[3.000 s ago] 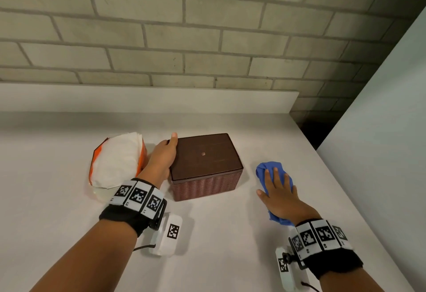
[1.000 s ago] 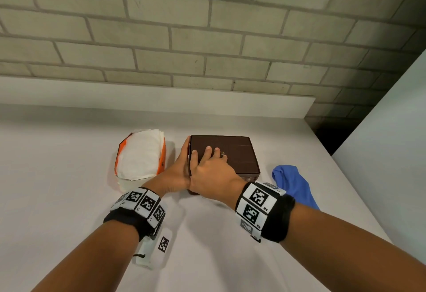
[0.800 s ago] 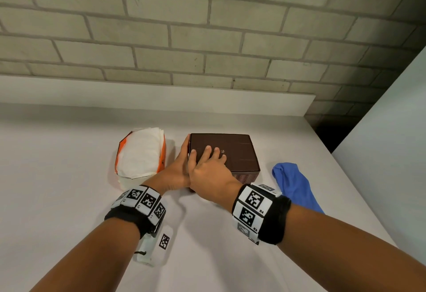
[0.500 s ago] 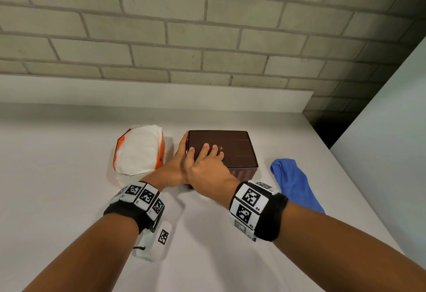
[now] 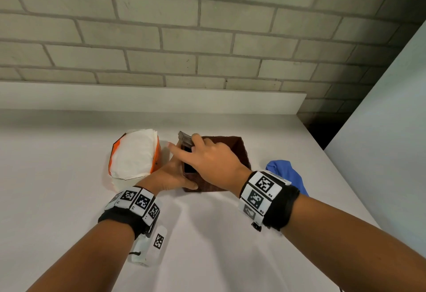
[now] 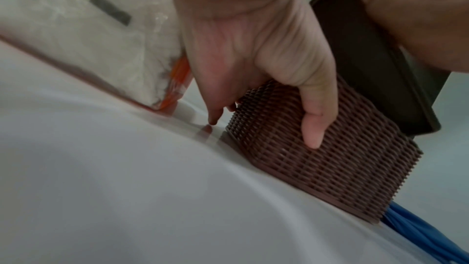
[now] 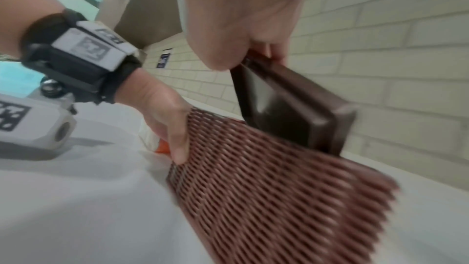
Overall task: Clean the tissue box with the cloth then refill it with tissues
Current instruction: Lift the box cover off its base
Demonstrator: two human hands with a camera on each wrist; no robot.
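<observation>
A brown woven tissue box (image 5: pixel 244 156) stands on the white table (image 5: pixel 69 176), its top uncovered. My right hand (image 5: pixel 214 160) pinches the dark brown lid (image 5: pixel 185 140) and holds it tilted on edge above the box's left side. The lid (image 7: pixel 291 111) shows its glossy underside in the right wrist view. My left hand (image 5: pixel 170 174) clasps the box's front-left corner, thumb (image 6: pixel 314 127) on the woven front wall (image 6: pixel 330 164). A blue cloth (image 5: pixel 288 176) lies loose just right of the box. An orange and white pack of tissues (image 5: pixel 133 155) lies left of it.
A raised white ledge (image 5: pixel 149 98) and a brick wall (image 5: pixel 207 38) close the back. A tall pale panel (image 5: pixel 380 130) stands along the table's right edge, with a dark gap (image 5: pixel 322 132) at the back corner.
My right hand left the blue cloth and came across to the box lid. In the last half second it raised the lid off the box, which now stands uncovered. My left hand stayed on the box.
</observation>
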